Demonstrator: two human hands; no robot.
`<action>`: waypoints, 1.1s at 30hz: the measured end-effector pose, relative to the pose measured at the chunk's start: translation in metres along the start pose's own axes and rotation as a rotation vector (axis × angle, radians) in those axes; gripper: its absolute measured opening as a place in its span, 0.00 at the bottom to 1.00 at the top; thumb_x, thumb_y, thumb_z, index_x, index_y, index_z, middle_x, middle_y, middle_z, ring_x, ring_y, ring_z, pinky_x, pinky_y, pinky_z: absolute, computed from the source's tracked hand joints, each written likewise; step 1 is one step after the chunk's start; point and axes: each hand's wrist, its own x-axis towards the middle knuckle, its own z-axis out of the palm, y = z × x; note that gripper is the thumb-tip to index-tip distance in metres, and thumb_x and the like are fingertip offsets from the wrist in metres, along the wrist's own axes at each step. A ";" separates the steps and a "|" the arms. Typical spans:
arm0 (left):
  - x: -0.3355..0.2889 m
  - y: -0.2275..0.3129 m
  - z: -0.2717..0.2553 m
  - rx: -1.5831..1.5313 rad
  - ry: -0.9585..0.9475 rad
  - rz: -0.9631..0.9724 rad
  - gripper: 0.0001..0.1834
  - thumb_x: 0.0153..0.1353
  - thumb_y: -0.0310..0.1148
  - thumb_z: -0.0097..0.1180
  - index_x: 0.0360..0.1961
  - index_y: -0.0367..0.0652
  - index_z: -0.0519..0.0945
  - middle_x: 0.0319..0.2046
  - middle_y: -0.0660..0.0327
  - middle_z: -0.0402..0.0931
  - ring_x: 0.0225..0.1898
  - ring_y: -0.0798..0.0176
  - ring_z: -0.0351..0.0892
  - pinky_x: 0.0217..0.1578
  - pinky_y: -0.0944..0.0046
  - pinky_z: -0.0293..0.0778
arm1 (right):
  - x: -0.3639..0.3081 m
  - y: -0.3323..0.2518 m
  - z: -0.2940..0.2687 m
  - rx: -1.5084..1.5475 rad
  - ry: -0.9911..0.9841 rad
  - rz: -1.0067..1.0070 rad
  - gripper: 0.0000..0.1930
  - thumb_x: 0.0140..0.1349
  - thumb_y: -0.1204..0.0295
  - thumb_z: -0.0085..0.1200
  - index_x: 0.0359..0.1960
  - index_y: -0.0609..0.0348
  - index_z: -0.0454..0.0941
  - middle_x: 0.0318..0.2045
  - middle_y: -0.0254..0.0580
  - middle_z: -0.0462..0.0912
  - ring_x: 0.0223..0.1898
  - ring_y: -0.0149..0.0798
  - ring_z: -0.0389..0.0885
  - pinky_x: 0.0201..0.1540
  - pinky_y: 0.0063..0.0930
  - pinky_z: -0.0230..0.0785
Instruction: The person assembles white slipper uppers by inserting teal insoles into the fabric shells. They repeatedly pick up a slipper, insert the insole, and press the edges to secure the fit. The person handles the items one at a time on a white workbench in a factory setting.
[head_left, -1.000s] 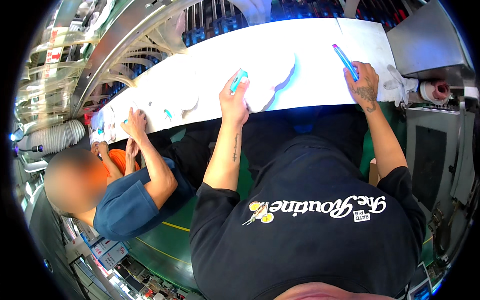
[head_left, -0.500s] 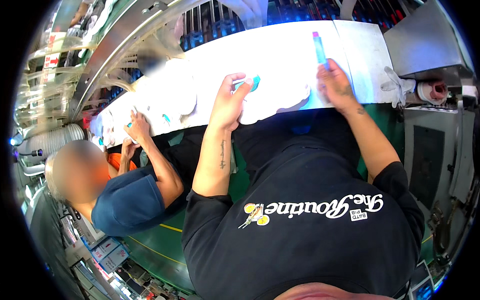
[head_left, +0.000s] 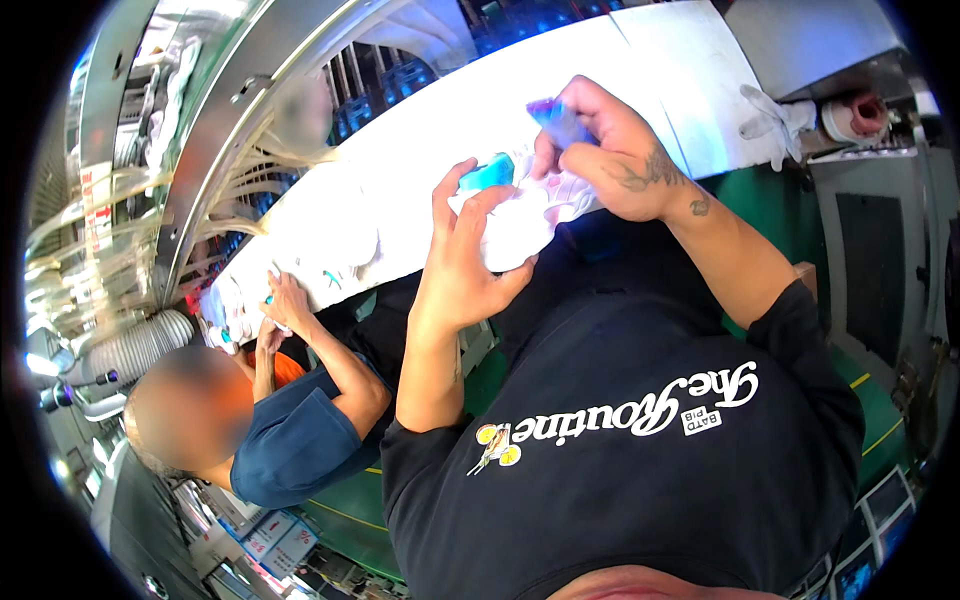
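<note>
My left hand (head_left: 465,265) is closed around a small teal piece (head_left: 488,172) and a soft-looking white piece (head_left: 517,230) beside it; whether these are joined I cannot tell. Its fingers are at the teal piece and its thumb lies against the white one. My right hand (head_left: 615,150) grips a slim blue stick-shaped tool (head_left: 560,122), smeared by motion, with a dark purple end pointing up and left. The right fingers are close to the white piece's right side, where pinkish ridged folds (head_left: 567,195) show. Glare washes out detail there.
A long white worktable (head_left: 640,95) runs across. At its right end lie a white glove (head_left: 770,125) and a roll-like white and reddish thing (head_left: 855,118). A co-worker (head_left: 310,420) works at left, hands on a small teal thing. Machinery with clear tubes (head_left: 250,170) stands behind.
My right hand has moved left with the blue tool, from upright and apart to tilted beside my left hand. The left thumb has moved down onto the white piece. The view has turned slightly.
</note>
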 end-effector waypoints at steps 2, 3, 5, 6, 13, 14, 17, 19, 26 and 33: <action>0.002 0.011 0.001 -0.011 -0.013 -0.028 0.43 0.42 0.29 0.78 0.64 0.42 0.77 0.70 0.36 0.65 0.76 0.31 0.62 0.64 0.38 0.74 | 0.002 -0.027 0.002 0.147 -0.022 0.072 0.05 0.76 0.72 0.50 0.47 0.58 0.71 0.33 0.38 0.81 0.33 0.30 0.79 0.42 0.31 0.76; 0.004 0.017 0.000 -0.016 -0.021 -0.041 0.43 0.42 0.29 0.78 0.64 0.42 0.77 0.70 0.36 0.66 0.76 0.31 0.61 0.64 0.38 0.74 | 0.003 -0.025 0.005 0.379 -0.036 0.053 0.06 0.76 0.69 0.50 0.45 0.56 0.70 0.31 0.37 0.79 0.31 0.29 0.76 0.40 0.30 0.74; 0.008 0.028 0.000 -0.033 -0.049 -0.098 0.43 0.43 0.30 0.78 0.64 0.41 0.76 0.69 0.36 0.67 0.77 0.30 0.59 0.65 0.38 0.74 | 0.006 -0.017 0.010 0.844 -0.069 0.004 0.10 0.78 0.62 0.48 0.40 0.53 0.68 0.28 0.35 0.76 0.26 0.28 0.71 0.36 0.29 0.70; 0.010 0.032 0.001 -0.039 -0.060 -0.130 0.43 0.43 0.30 0.78 0.64 0.40 0.76 0.68 0.36 0.67 0.77 0.30 0.58 0.65 0.38 0.74 | 0.006 -0.022 0.018 0.935 0.024 0.074 0.15 0.80 0.54 0.44 0.37 0.50 0.66 0.24 0.33 0.72 0.22 0.28 0.65 0.31 0.28 0.66; 0.014 0.045 0.007 0.067 -0.093 -0.118 0.44 0.45 0.31 0.81 0.65 0.44 0.73 0.71 0.36 0.59 0.71 0.26 0.68 0.58 0.37 0.82 | 0.002 -0.001 0.027 1.189 0.122 0.122 0.33 0.80 0.32 0.35 0.36 0.50 0.70 0.20 0.32 0.69 0.18 0.28 0.63 0.26 0.29 0.64; 0.014 0.047 0.010 0.076 -0.090 -0.136 0.45 0.45 0.31 0.81 0.65 0.43 0.73 0.70 0.36 0.62 0.74 0.28 0.63 0.60 0.38 0.80 | 0.002 -0.004 0.027 1.189 0.164 0.197 0.35 0.79 0.29 0.34 0.34 0.49 0.70 0.18 0.31 0.67 0.17 0.28 0.61 0.24 0.28 0.61; 0.012 0.055 0.020 0.089 -0.042 -0.170 0.45 0.43 0.31 0.83 0.64 0.41 0.73 0.68 0.35 0.66 0.75 0.29 0.62 0.61 0.38 0.79 | -0.008 -0.005 0.034 1.232 0.272 0.263 0.35 0.78 0.27 0.34 0.35 0.47 0.71 0.17 0.30 0.66 0.16 0.28 0.60 0.23 0.28 0.59; 0.009 0.059 0.024 0.106 -0.011 -0.180 0.45 0.43 0.30 0.83 0.64 0.41 0.73 0.67 0.33 0.66 0.73 0.28 0.65 0.59 0.39 0.80 | -0.015 -0.002 0.039 1.323 0.317 0.282 0.35 0.76 0.26 0.36 0.34 0.46 0.72 0.17 0.28 0.64 0.15 0.28 0.59 0.22 0.27 0.57; 0.003 0.057 0.034 0.181 0.022 -0.015 0.43 0.42 0.32 0.85 0.61 0.42 0.76 0.65 0.30 0.66 0.69 0.26 0.70 0.57 0.39 0.81 | -0.023 0.022 0.020 1.516 0.140 0.371 0.36 0.76 0.27 0.37 0.32 0.48 0.73 0.18 0.25 0.64 0.16 0.26 0.56 0.22 0.26 0.54; -0.004 0.052 0.039 0.180 0.087 0.057 0.38 0.42 0.30 0.84 0.58 0.44 0.81 0.66 0.32 0.66 0.64 0.27 0.77 0.55 0.40 0.83 | -0.026 0.031 0.009 1.587 -0.111 0.450 0.36 0.77 0.28 0.35 0.34 0.49 0.70 0.18 0.25 0.64 0.15 0.25 0.56 0.20 0.25 0.53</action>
